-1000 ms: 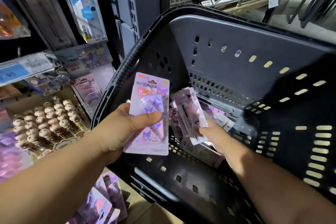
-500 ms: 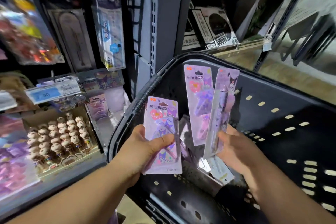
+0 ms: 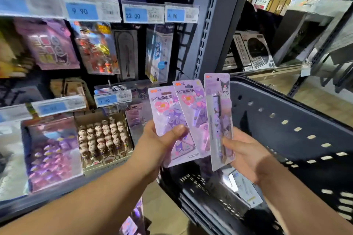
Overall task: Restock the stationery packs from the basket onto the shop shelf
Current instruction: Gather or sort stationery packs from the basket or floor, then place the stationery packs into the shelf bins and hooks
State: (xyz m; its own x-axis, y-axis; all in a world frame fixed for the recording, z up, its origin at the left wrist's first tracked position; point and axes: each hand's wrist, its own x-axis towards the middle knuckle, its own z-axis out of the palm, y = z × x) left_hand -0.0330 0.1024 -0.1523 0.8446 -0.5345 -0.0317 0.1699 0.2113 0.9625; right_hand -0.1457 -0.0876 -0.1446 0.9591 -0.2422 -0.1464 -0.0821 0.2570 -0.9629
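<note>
Now gripping a clip pack (image 3: 168, 112) in left hand (image 3: 158, 145), thumb clamped over its front. Pinching a pen pack (image 3: 219, 112) in right hand (image 3: 246, 156), second clip pack (image 3: 193, 107) fanned behind it, probably in the same grip. Held upright, faces out, likely for matching against hooks. Just behind, over the basket (image 3: 277, 139), more packs (image 3: 242, 183) lying inside. Farther off, facing shelf (image 3: 38, 204) and price tags (image 3: 136, 15); not yet hanging any.

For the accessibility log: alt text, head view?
The left hand grips a purple clip pack and the right hand a narrow pen pack, a second clip pack fanned between them, held before a shop shelf. A dark basket is at right.
</note>
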